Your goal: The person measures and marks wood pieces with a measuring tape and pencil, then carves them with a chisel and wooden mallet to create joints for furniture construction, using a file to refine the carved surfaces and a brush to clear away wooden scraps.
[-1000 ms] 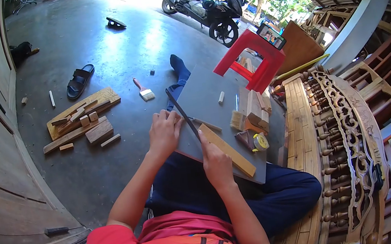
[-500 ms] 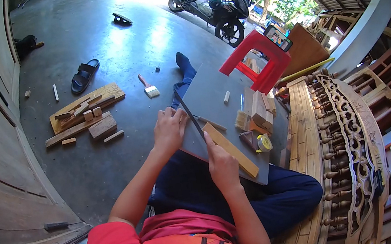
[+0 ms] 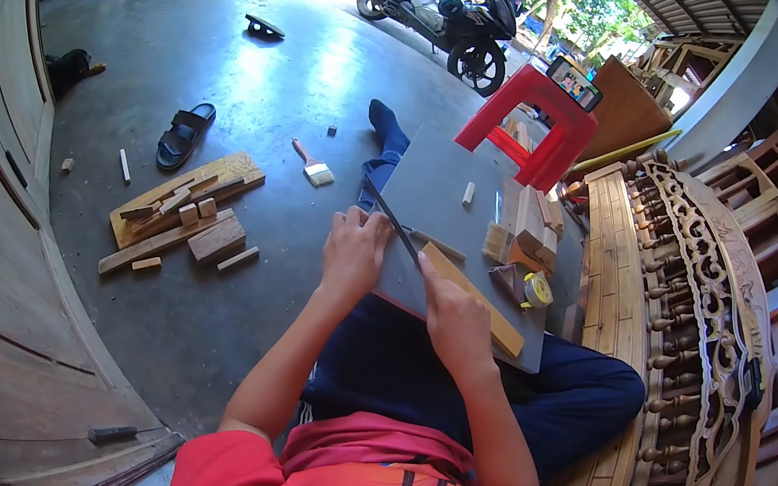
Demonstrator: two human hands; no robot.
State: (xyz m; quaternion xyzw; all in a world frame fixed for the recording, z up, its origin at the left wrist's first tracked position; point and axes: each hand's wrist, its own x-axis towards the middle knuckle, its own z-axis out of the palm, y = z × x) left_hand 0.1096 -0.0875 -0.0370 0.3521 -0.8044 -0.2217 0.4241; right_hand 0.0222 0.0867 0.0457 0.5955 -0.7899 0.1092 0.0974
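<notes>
A long, narrow dark strip like a file (image 3: 395,217) slants over a grey board (image 3: 432,161) by my lap. My right hand (image 3: 457,323) is closed at its near end, with the index finger stretched along it. Under and beside that hand lies a light wooden bar (image 3: 480,298). My left hand (image 3: 355,253) is curled at the board's left edge, its fingertips against or close to the strip. What it pinches is hidden. A thin wooden stick (image 3: 436,244) lies just right of the strip.
On the board's right are wood blocks (image 3: 532,227), a brush (image 3: 498,242) and a yellow tape measure (image 3: 537,290). A red stool (image 3: 552,153) with a phone (image 3: 574,82) stands beyond. Wood offcuts (image 3: 217,238), a paintbrush (image 3: 316,168) and a sandal (image 3: 187,135) lie on the floor.
The camera view has turned slightly, so most of the scene sits a little further right. Both hands keep their hold, with no clear movement against the board.
</notes>
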